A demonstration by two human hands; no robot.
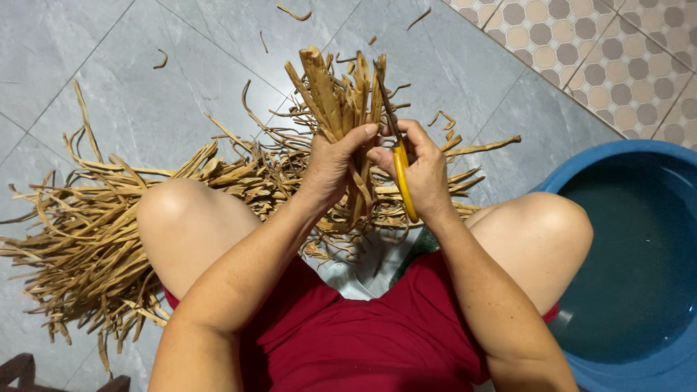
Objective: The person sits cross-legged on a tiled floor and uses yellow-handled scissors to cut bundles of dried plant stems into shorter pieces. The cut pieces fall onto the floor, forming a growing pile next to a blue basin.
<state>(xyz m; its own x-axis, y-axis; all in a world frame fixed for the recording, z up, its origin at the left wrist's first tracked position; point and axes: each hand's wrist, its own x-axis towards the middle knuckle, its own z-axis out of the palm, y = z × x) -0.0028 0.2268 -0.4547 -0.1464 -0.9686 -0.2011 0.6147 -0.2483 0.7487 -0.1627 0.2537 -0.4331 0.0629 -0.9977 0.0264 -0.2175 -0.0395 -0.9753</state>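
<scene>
My left hand (pixel 332 161) grips a bundle of dry tan plant strips (pixel 335 91) and holds it upright in front of me, above my knees. My right hand (pixel 421 170) holds yellow-handled scissors (pixel 401 174), whose dark blades (pixel 385 98) point up along the right side of the bundle's top. Both hands touch at the thumbs. The lower ends of the strips hang down between my hands and are partly hidden by them.
A large loose pile of the same tan strips (pixel 87 225) spreads over the grey tiled floor (pixel 145 101) to my left and under my knees. A blue basin (pixel 639 254) holding water stands at my right knee. Small cut scraps (pixel 294 13) lie on the far tiles.
</scene>
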